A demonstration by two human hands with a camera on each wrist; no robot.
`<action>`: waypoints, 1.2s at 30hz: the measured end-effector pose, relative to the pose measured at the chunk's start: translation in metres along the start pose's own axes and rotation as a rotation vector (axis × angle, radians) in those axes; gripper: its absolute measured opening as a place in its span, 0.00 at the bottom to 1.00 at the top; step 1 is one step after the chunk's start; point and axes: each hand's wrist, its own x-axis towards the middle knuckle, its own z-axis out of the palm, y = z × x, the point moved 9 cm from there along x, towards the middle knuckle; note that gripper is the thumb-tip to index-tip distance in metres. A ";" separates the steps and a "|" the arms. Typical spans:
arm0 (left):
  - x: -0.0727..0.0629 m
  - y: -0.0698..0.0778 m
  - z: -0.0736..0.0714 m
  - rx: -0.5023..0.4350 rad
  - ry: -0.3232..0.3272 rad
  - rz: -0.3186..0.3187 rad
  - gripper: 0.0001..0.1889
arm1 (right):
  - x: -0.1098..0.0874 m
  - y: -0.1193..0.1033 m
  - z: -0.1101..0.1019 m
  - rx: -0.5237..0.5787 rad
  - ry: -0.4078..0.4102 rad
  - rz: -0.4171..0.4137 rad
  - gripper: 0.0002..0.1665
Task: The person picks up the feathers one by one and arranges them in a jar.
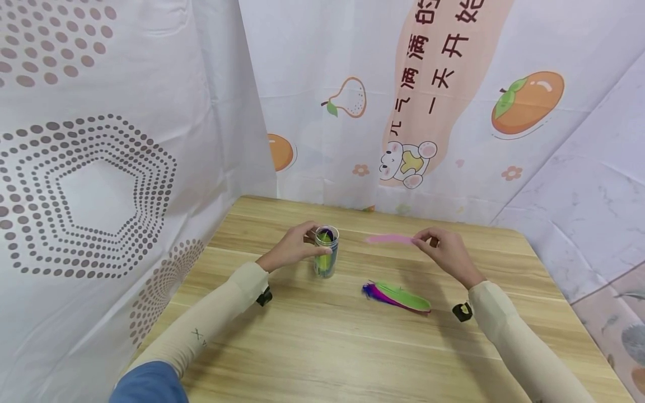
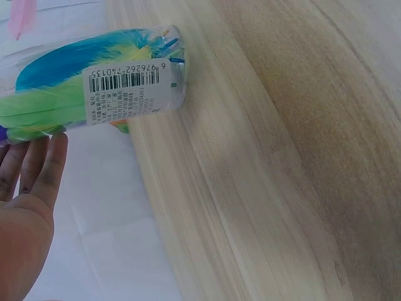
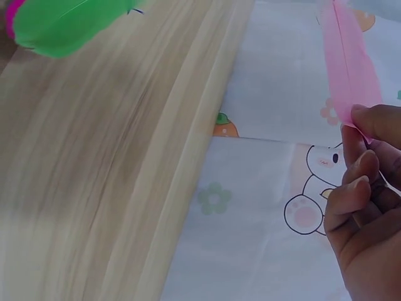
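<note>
My left hand (image 1: 294, 246) grips a clear plastic jar (image 1: 326, 263), thumb and fingers on its sides near the top. Blue, green and yellow feathers stand inside it, and the left wrist view shows a white barcode label (image 2: 128, 88) on its wall. Between the thumb and forefinger of my right hand (image 1: 445, 252) is one end of a pink feather (image 3: 351, 63), stretched out toward the jar above the table. Nearer to me, a small pile of feathers (image 1: 398, 296) in green, magenta and blue lies on the table, below and left of the right hand.
The wooden table (image 1: 312, 347) reaches back to a white printed curtain (image 1: 312, 140) with fruit and a cartoon animal. Another curtain (image 1: 101, 196) with dot patterns hangs along the left edge. Both forearms wear pale sleeves, with a dark strap piece at each wrist.
</note>
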 end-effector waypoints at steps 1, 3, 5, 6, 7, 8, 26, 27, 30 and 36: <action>0.000 0.000 0.000 0.000 0.000 0.000 0.27 | 0.001 -0.001 0.000 0.004 -0.001 0.001 0.08; 0.000 -0.001 0.000 0.001 0.000 0.000 0.27 | 0.002 -0.001 0.000 0.011 -0.006 0.008 0.10; 0.000 -0.001 0.000 0.002 -0.002 0.002 0.27 | 0.003 -0.001 0.000 0.014 -0.010 0.018 0.11; 0.000 -0.001 0.000 0.002 -0.002 0.004 0.27 | 0.003 -0.002 0.000 0.015 -0.011 0.023 0.11; 0.000 -0.001 0.000 0.001 -0.004 0.004 0.28 | 0.004 -0.002 0.000 0.017 -0.012 0.028 0.12; 0.000 -0.001 0.001 0.000 -0.005 0.006 0.28 | 0.004 -0.002 -0.001 0.016 -0.012 0.031 0.11; 0.001 0.000 0.000 -0.012 -0.004 0.017 0.27 | 0.015 -0.019 -0.002 0.025 0.010 -0.002 0.10; 0.001 0.000 0.001 -0.011 -0.006 0.017 0.27 | 0.015 -0.020 -0.003 0.026 0.014 -0.003 0.10; 0.001 0.000 0.001 -0.009 -0.009 0.017 0.26 | 0.016 -0.024 -0.005 0.033 0.029 -0.013 0.10; 0.000 -0.001 0.001 -0.003 -0.002 0.008 0.27 | 0.022 -0.033 -0.008 0.019 0.054 -0.064 0.08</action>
